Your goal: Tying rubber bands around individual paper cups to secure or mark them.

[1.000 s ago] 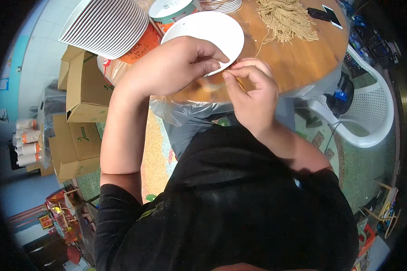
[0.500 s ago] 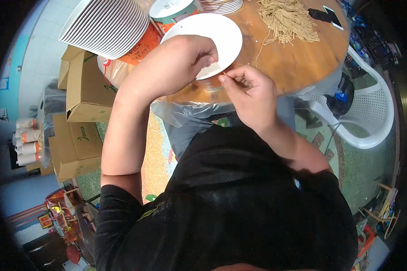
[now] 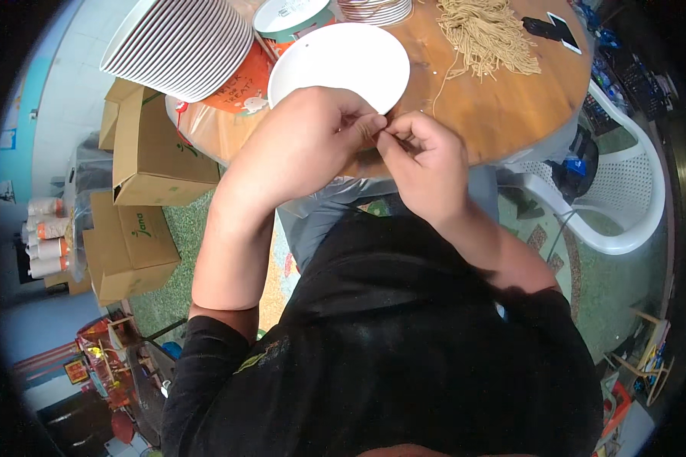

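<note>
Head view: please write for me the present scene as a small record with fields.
left hand: fingertips pinched beside the near edge of the white round piece; anything between them too small to tell
right hand: fingertips pinched, close to the left hand's
wooden table: tan cord bundle right of the white round piece, stacked containers left
right of table: white chair
left of table: cardboard boxes

Rd. brown wooden bench (image 3: 503, 114), clear plastic sheet (image 3: 537, 156) at edge. Obs. on surf.: loose tan cord bundle (image 3: 488, 42); nr. it, flat wht./blk. rect. phone (image 3: 565, 34).
</note>
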The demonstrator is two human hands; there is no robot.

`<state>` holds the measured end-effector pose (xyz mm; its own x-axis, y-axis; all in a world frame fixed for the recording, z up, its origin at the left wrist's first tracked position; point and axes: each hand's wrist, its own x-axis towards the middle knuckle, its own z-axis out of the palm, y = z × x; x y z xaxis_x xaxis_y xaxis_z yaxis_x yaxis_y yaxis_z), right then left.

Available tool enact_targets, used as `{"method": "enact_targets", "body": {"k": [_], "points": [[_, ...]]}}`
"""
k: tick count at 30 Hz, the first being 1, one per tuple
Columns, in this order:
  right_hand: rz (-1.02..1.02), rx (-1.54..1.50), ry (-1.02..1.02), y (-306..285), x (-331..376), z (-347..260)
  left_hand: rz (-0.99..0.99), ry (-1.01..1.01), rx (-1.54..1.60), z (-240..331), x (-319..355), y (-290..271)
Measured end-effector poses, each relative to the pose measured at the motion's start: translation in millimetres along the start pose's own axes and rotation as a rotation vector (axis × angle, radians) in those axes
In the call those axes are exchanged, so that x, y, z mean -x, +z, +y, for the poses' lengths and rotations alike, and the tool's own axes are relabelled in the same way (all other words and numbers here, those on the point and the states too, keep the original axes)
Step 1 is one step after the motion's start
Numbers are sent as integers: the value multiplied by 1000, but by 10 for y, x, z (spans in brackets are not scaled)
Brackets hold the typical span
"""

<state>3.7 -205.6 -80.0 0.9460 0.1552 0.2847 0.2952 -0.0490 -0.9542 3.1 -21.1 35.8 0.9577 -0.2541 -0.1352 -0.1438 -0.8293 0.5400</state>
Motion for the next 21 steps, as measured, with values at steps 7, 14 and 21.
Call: {"method": "enact_targets", "body": {"k": [7,14,21], "points": [[21,-141,-37,9,-17,95,255,49,271,1,78,198],[-82,-167,-53,-96,22,115,535,143,343,-146,55,387],[-250,80,-3,-506,-174,-304,567,86,338,-228,41,387]]}}
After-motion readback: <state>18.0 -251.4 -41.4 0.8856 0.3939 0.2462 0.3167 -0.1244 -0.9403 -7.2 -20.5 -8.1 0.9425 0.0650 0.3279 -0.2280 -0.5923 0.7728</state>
